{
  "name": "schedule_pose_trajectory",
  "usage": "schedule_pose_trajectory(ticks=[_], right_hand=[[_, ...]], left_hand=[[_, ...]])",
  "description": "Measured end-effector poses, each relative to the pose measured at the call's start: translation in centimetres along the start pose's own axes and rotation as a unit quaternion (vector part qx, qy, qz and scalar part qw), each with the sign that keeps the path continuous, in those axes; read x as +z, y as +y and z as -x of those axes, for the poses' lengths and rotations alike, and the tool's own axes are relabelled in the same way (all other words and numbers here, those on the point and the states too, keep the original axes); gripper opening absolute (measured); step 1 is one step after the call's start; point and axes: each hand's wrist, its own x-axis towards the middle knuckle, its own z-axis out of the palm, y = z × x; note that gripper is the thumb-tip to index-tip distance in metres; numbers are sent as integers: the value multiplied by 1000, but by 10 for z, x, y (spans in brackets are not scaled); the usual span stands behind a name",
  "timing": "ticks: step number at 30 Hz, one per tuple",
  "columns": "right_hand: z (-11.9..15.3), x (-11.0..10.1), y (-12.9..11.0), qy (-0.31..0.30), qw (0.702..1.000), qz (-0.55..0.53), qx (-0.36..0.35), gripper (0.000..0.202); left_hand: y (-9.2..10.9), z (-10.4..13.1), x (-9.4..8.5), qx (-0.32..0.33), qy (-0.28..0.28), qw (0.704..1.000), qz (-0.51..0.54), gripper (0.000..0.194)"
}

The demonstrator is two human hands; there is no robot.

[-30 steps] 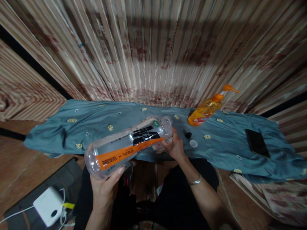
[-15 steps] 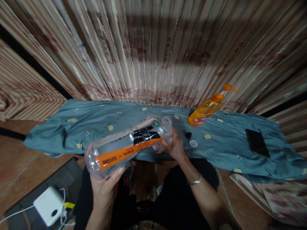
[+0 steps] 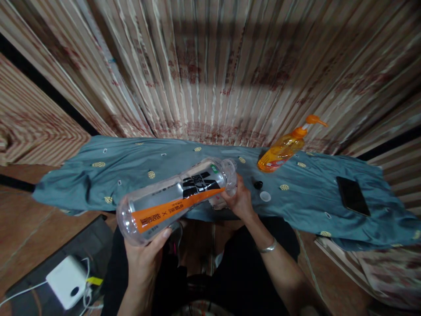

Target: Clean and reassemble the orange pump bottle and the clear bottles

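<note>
A large clear plastic bottle [image 3: 177, 197] with an orange, black and silver label lies tilted in the air above the near edge of the cloth. Its base points to the lower left and its uncapped-looking neck to the upper right. My left hand [image 3: 146, 254] is wrapped under the base end, thumb along the side. At the neck, my right hand [image 3: 239, 199] grips with its fingers partly hidden behind the plastic. Right of that hand, a small black cap [image 3: 258, 184] and a white round lid [image 3: 265, 196] rest on the cloth.
An orange pump bottle [image 3: 280, 153] stands on the blue-green cloth [image 3: 184, 148] toward the back. A black phone [image 3: 353, 195] lies at the right. Lower left, a white charger box [image 3: 67, 281] with cables sits on a dark surface. Pleated curtains [image 3: 210, 66] hang behind.
</note>
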Motion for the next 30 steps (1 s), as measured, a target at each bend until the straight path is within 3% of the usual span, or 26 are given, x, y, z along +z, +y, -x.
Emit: schedule_pose_trajectory(ticks=[12,18,30], right_hand=[[-1,-5,5,-23,999,-24,-10,78],[-1,-6,6,-28,999,-22,-23,77],[-2,-8,12,-10,996,-34,-88,71]], left_hand=[[-5,-8,-4,-6,-8,999,30,124],[-11,-15,-13,-10,-27,999,34,141],[-16,-21,-21,3,-38,999,33,137]])
